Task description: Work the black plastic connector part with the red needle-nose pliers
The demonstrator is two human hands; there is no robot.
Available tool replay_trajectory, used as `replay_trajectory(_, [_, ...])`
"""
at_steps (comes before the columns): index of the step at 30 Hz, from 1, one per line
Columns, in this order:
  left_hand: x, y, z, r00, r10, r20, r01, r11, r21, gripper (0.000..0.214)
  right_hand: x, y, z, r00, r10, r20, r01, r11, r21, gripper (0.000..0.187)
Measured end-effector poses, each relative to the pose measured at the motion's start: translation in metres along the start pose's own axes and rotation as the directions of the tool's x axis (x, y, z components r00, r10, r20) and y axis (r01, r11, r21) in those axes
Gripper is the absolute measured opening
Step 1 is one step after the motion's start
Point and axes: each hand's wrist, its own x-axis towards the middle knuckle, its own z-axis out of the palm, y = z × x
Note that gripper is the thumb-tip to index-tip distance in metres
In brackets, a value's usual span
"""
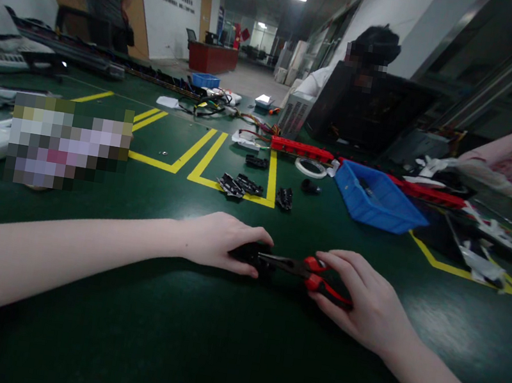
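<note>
The blue bin (382, 218) on the green worktop (212, 346) holds something dark, too dim to name. Well beyond it, to the left, stands a second blue container (205, 81), its contents unclear. Farther left of the blue bin, a wall sign (171, 6) carries lines of writing too blurred to read. Nearer the person than the blue bin, and left of it, the red-handled pliers (296, 267) lie crosswise, nose pointing left to a black part (242, 253). The left hand's (214, 240) grip pinches that part; the right hand's (368, 300) grip holds the handles.
</note>
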Motion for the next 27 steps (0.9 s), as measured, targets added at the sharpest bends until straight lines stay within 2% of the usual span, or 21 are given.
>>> replay_trajectory(8, [-0.0005, -0.0031, 0.0023, 0.997, 0.073, 0.006, -0.073, 0.992, 0.102, 0.060, -0.0009, 0.0019, 0.0019, 0.999, 0.052, -0.011, -0.052, 0.998, 0.031, 0.046])
replay_trajectory(13, [-0.0008, -0.0029, 0.0007, 0.994, 0.101, 0.033, -0.105, 0.979, 0.175, 0.054, -0.0003, 0.0016, 0.0024, 0.998, 0.057, -0.004, -0.057, 0.997, 0.054, 0.045])
replay_trajectory(18, [-0.0013, -0.0018, -0.0007, 0.995, 0.091, 0.050, -0.099, 0.979, 0.179, 0.053, -0.0011, 0.0020, 0.0022, 1.000, 0.024, -0.010, -0.024, 0.999, 0.031, 0.047])
replay_trajectory(27, [-0.0008, -0.0003, -0.0014, 0.995, 0.091, 0.043, -0.098, 0.978, 0.187, 0.053, -0.0005, 0.0002, 0.0010, 0.998, 0.050, -0.049, -0.048, 0.998, 0.035, 0.046])
